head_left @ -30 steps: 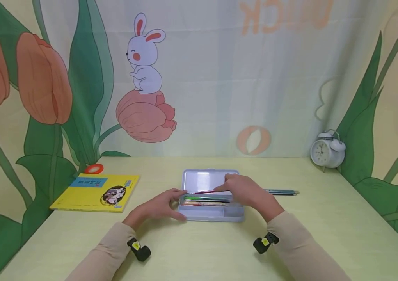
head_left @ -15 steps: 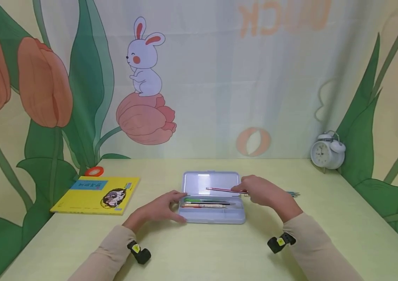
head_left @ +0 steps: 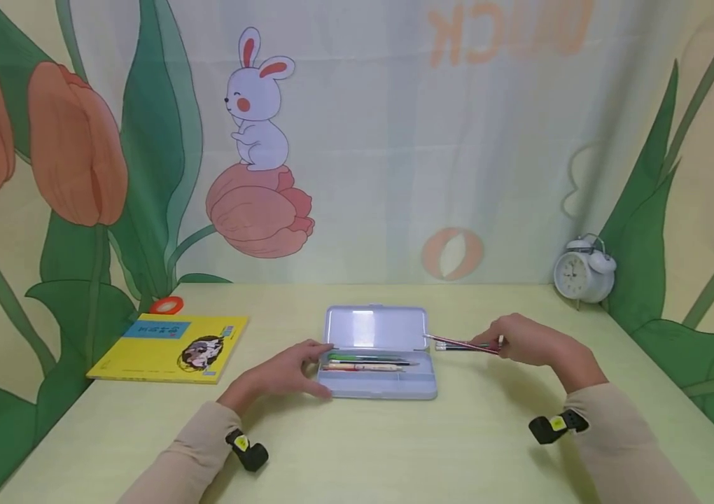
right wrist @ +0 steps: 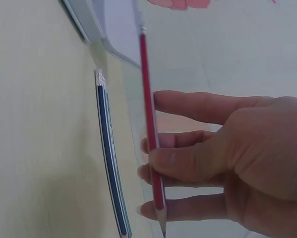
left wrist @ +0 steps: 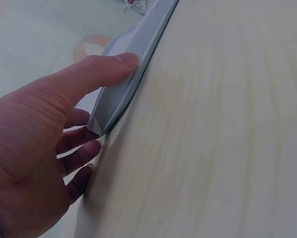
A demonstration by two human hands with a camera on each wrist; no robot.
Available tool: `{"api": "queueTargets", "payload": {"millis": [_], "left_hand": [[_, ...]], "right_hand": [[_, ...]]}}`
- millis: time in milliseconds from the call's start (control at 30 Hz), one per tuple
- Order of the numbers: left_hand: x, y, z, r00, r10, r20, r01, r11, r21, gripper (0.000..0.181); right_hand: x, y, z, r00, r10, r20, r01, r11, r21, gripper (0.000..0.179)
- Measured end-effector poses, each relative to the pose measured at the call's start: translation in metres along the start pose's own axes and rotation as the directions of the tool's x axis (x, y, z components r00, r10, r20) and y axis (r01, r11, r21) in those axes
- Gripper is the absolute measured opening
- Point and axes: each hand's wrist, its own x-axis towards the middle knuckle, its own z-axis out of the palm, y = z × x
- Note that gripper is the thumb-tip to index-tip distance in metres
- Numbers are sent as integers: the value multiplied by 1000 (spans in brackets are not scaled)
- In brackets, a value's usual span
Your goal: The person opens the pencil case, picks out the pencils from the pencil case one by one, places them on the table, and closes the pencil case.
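Note:
An open pale lilac pencil case [head_left: 363, 384] lies on the table, its lid tipped back. My left hand [head_left: 284, 367] holds its left end, thumb on the near side wall and fingers around the end, as the left wrist view shows. To the right of the case, my right hand [head_left: 530, 339] pinches a red pencil [right wrist: 148, 99] between thumb and fingers, eraser end toward the case, sharpened tip back. Dark blue pencils [right wrist: 108, 139] lie on the table right beside and below it. Inside the case are a green pen [head_left: 341, 358] and a light-coloured pen [head_left: 363, 367].
On the left lies a yellow book [head_left: 168, 350], with an orange-red ring [head_left: 166, 305] behind it. A white alarm clock [head_left: 584, 271] stands at the back right corner. A printed curtain [head_left: 369, 154] hangs along the table's back edge.
My right hand has carried the red pencil rightward from over the case to above the dark blue pencils on the table. The left hand has stayed on the case.

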Motion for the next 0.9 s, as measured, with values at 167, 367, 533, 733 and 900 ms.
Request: {"api": "queueTargets", "payload": {"millis": [167,367,533,733,900], "left_hand": [[0,-1,-1,1000,6,4,-6,1000,-15,93],[1,-1,-1,1000,9,2,-9,1000,-20,94],[0,-1,-1,1000,14,1,-14,1000,-25,94],[0,-1,-1,1000,14,2,-14,1000,-18,93],[1,-2,-1,1000,20,1,-20,1000,-11,93]], "right_hand": [[-6,13,0,995,30,98,-43,990,135,53],[-9,20,8,977,95,192,-126,979,158,51],[-4,18,13,971,141,193,-162,982,97,54],[2,15,17,981,118,155,-126,991,37,46],[8,16,21,987,129,101,-131,991,9,28]]}}
